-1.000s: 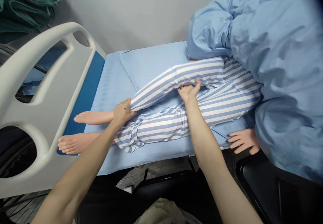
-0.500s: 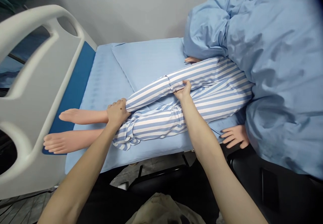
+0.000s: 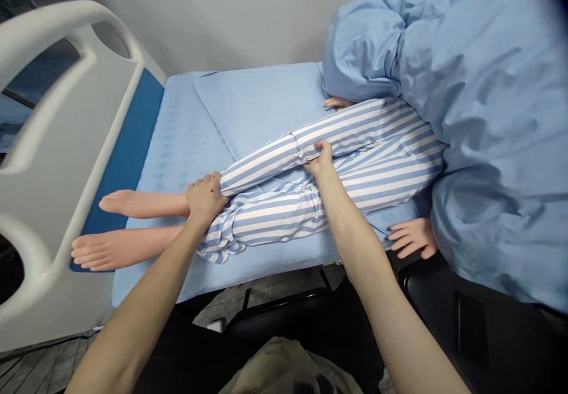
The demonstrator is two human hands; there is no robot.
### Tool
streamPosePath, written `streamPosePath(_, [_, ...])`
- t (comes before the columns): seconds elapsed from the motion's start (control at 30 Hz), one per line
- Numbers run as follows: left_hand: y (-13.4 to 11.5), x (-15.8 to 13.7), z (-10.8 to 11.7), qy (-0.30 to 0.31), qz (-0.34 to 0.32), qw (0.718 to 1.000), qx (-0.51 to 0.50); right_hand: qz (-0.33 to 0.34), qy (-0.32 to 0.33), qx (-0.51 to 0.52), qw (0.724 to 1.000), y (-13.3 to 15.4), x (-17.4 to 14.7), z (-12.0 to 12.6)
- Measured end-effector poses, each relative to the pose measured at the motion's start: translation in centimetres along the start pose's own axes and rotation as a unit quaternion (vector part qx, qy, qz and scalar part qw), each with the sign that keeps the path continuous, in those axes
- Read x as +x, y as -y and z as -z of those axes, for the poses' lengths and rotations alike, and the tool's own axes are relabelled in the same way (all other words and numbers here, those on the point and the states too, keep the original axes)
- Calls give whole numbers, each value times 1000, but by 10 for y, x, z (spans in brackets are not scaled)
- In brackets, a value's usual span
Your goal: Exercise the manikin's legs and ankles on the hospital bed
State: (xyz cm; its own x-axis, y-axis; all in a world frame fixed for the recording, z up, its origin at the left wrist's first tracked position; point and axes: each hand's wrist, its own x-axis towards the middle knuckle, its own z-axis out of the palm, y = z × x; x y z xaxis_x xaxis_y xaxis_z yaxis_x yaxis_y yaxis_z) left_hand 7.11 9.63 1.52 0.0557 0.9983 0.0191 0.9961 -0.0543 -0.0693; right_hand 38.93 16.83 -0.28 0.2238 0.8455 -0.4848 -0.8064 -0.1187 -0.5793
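Head view: from the left grip (image 3: 206, 199), clamped round its lower end, the far striped leg (image 3: 266, 162) runs towards two-to-three o'clock over the bed (image 3: 266, 98) — the right grip (image 3: 318, 160), nearer the hip, cups beneath the knee; how closed, I cannot tell.

The dummy's far leg (image 3: 261, 163), which I hold near the ankle and at the knee, is almost straight in blue-and-white striped trousers (image 3: 386, 181), its bare pinkish foot (image 3: 126, 203) toward my left. The near leg (image 3: 284, 222) lies beside it along the bed (image 3: 266, 95), its cuff (image 3: 222, 243) bunched up.
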Motion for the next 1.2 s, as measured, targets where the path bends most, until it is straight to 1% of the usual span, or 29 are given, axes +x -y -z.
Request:
streamPosePath(0.07, [-2,-1,1,-11,4,1000,-15,-24,-14,25,999,5,-7,-4])
streamPosePath(0.1, [-3,-1,2,-20,9,999,-24,-27,-10,40,999,7,-11,-5])
streamPosePath(0.23, [-14,5,11,-40,44,996,-60,4,60,101,993,15,-25,-10])
streamPosePath(0.33, [-25,12,20,-22,70,994,-84,31,98,131,986,19,-30,-12])
streamPosePath(0.5, [-43,22,32,-5,98,989,-110,59,136,186,971,29,-39,-16])
streamPosePath(0.67, [-64,25,30,-21,105,980,-167,88,142,221,961,38,-48,-16])
streamPosePath(0.77, [-79,24,25,-43,111,973,-199,87,144,249,954,41,-48,-13])
streamPosePath(0.83, [-86,23,23,-54,108,972,-203,81,146,263,950,41,-47,-11])
streamPosePath(0.93, [-88,24,22,-52,106,973,-197,79,145,264,950,40,-46,-10])
streamPosePath(1.03, [-84,24,21,-43,85,976,-194,82,142,250,954,40,-50,-12])
streamPosePath(1.13, [-78,24,20,-47,64,979,-189,80,132,212,965,40,-53,-15])
streamPosePath(1.2, [-75,24,19,-50,60,980,-183,77,121,186,972,41,-54,-17])
